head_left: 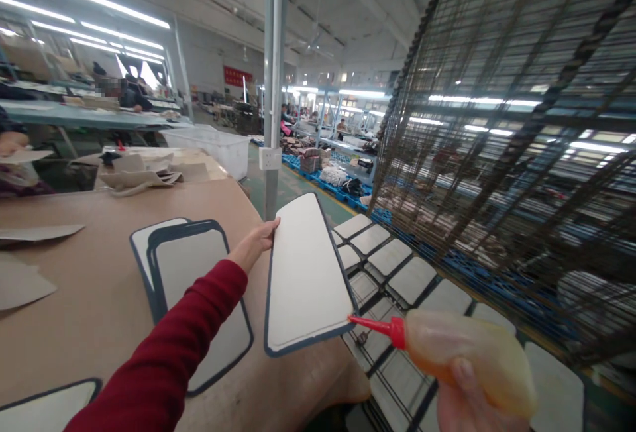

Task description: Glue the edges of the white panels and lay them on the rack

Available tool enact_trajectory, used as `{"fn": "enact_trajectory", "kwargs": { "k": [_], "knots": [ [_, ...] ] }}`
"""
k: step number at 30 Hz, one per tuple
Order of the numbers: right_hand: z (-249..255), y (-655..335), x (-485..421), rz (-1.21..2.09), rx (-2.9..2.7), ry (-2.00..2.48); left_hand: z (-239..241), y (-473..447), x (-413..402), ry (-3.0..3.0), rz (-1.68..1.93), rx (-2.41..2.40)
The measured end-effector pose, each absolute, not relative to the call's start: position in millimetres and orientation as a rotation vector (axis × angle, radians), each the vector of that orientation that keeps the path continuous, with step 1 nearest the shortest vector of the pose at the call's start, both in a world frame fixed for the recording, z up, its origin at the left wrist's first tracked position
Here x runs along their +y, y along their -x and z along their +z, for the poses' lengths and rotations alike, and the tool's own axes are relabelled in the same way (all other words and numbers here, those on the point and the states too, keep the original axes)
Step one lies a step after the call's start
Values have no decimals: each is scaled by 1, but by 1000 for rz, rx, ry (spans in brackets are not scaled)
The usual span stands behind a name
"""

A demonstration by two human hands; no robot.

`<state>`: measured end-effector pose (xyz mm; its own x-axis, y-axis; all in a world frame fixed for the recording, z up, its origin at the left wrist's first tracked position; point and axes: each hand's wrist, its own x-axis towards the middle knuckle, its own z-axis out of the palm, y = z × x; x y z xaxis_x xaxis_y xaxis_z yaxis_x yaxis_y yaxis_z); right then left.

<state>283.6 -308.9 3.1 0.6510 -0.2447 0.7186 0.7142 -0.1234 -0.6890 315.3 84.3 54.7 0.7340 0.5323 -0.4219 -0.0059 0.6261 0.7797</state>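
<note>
My left hand (263, 236) grips the far left edge of a cream panel with dark blue edging (308, 273), held up tilted over the table's right edge. In my right hand (462, 392) is a squeeze bottle (462, 352) of yellowish glue-like liquid, lying sideways. Its red nozzle tip meets, or nearly meets, the panel's near right corner. Under my left forearm lie similar edged panels (199, 273), partly overlapping on the table. Another edged panel (50, 405) shows at the lower left.
The brown table (114, 339) also bears loose pale sheets (24, 279). To the right, a wire rack (387, 326) holds several panels, with a raised mesh rack (497, 120) above. A metal post (271, 87) and white bin (213, 147) stand beyond. A co-worker's hand (10, 144) is at far left.
</note>
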Motion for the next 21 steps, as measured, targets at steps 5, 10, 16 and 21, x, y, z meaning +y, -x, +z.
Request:
{"fn": "enact_trajectory", "kwargs": {
  "k": [5, 10, 16, 21],
  "knots": [
    [-10, -289, -320, -1039, -365, 1572, 47, -318, 87, -809, 367, 740],
    [-9, -286, -309, -1124, -298, 1578, 39, -321, 90, -765, 381, 772],
    [-11, -274, -279, -1112, -308, 1444, 34, -322, 89, -703, 374, 776],
    [-4, -268, -276, -1051, -201, 1384, 30, -323, 91, -634, 369, 740]
  ]
}}
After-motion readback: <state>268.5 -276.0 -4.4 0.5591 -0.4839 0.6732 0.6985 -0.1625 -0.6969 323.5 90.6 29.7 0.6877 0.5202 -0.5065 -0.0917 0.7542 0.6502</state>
